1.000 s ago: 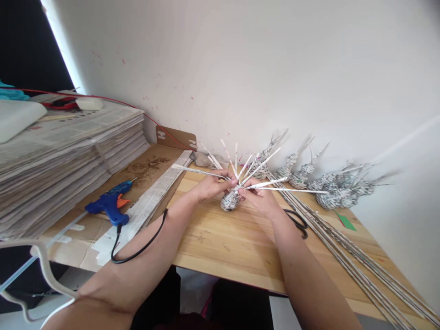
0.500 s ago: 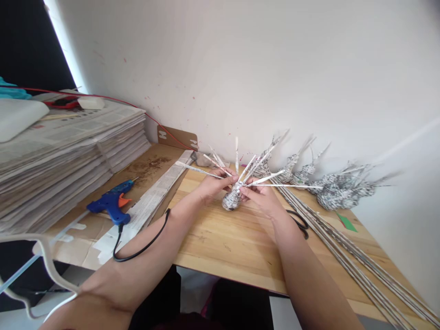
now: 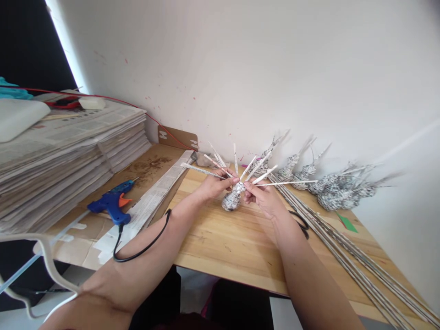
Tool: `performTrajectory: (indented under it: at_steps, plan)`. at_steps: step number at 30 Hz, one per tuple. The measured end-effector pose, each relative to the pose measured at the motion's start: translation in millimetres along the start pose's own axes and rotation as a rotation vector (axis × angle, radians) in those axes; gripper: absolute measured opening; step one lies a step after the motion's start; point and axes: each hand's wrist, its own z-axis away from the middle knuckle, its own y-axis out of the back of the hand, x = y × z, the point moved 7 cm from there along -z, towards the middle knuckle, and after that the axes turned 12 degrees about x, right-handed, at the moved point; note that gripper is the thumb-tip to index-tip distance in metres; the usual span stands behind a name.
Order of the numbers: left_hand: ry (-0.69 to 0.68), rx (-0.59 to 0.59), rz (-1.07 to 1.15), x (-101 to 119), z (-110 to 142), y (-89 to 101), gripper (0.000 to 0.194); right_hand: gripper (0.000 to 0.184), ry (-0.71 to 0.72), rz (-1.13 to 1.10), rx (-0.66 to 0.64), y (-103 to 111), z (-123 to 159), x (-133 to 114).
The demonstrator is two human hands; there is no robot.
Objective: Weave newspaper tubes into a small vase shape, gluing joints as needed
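Note:
A small woven bulb of rolled newspaper (image 3: 232, 199) rests on the wooden table (image 3: 233, 243), with several loose paper tubes (image 3: 237, 160) fanning up and out of its top. My left hand (image 3: 216, 186) pinches the tubes on the left side of the weave. Close against the right side, my right hand (image 3: 263, 197) is closed on one long thin tube (image 3: 292, 183) that stretches out to the right.
Finished woven pieces (image 3: 330, 190) line the wall at right. Long paper tubes (image 3: 357, 256) and black scissors (image 3: 299, 222) lie right of my arm. A blue glue gun (image 3: 112, 203) with black cord and a tall newspaper stack (image 3: 65, 151) sit at left.
My right hand has drawn the long tube slightly up and toward the weave. The upright tubes have shifted a little. The bulb stays in place on the table.

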Motion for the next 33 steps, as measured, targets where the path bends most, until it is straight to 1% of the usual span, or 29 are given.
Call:
performTrajectory:
  at_steps: [7,12,15,17,19,21,22,24,26,29,30,33]
  plan:
    - [-0.042,-0.021,-0.020,-1.1,-0.5,0.7,0.044,0.035,0.016,0.049,-0.005,-1.0,-0.4,-1.7]
    - [-0.051,-0.006,-0.048,2.3,0.1,0.8,0.044,0.038,-0.033,0.000,0.078,0.6,-2.3,5.1]
    - [-0.063,0.002,-0.063,3.9,-0.5,1.6,0.042,0.042,-0.042,0.000,0.064,-1.0,-2.5,5.8]
    - [-0.064,0.013,-0.074,4.3,-1.1,2.8,0.040,0.044,-0.049,0.057,0.085,2.6,-2.7,5.1]
    - [-0.060,0.029,-0.084,4.3,-1.6,4.2,0.039,0.045,-0.013,0.165,0.162,10.5,-2.6,0.5]
    - [-0.053,0.047,-0.084,4.0,-1.8,5.3,0.039,0.047,0.071,0.243,0.232,15.2,-0.1,-8.8]
    - [-0.050,0.053,-0.081,3.8,-1.8,5.6,0.038,0.048,0.117,0.251,0.240,14.2,2.1,-13.9]
    - [-0.049,0.054,-0.078,3.5,-1.6,5.3,0.037,0.045,0.199,0.198,0.211,6.9,7.7,-22.9]
    - [-0.056,0.052,-0.084,3.1,-1.4,4.9,0.036,0.035,0.250,0.143,0.154,-3.5,12.9,-28.0]
    - [-0.082,0.068,-0.115,3.2,-0.6,5.2,0.033,0.038,0.264,0.170,0.084,-15.9,16.1,-26.9]
    - [-0.100,0.071,-0.128,4.0,0.1,4.8,0.031,0.038,0.262,0.183,0.085,-16.9,15.9,-26.0]
    - [-0.184,0.053,-0.195,9.8,4.6,0.0,0.025,0.037,0.251,0.157,0.145,-12.5,14.5,-25.9]
